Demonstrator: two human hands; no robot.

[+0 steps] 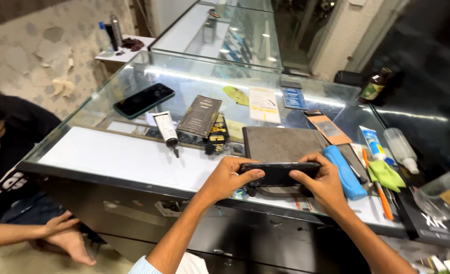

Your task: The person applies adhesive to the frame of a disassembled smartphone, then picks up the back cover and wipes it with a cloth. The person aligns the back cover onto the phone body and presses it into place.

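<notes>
Fingers point(252, 174): I see both thumbs pressed on top, the rest curled beneath, clamping a phone.
Phone point(279, 173): slim glossy black slab, held edge-on between my left hand point(228, 178) and right hand point(325, 183), above a grey square mat point(280, 143).
Counter point(133, 161): smooth glass.

Left of the fingers point(245, 175) the white strip of the tabletop point(118, 157) lies bare, bounded only by a small glue tube point(167, 131) and two flat battery packs point(203, 117) farther back. Straight beyond the fingers a grey mat point(280, 143) is flat and low. To their right the way is crowded: a blue case point(344, 172) lies just beside them, then a green cloth point(386, 174), an orange tool point(382, 195), a white tube point(373, 143) and a squeeze bottle point(402, 148).
</notes>
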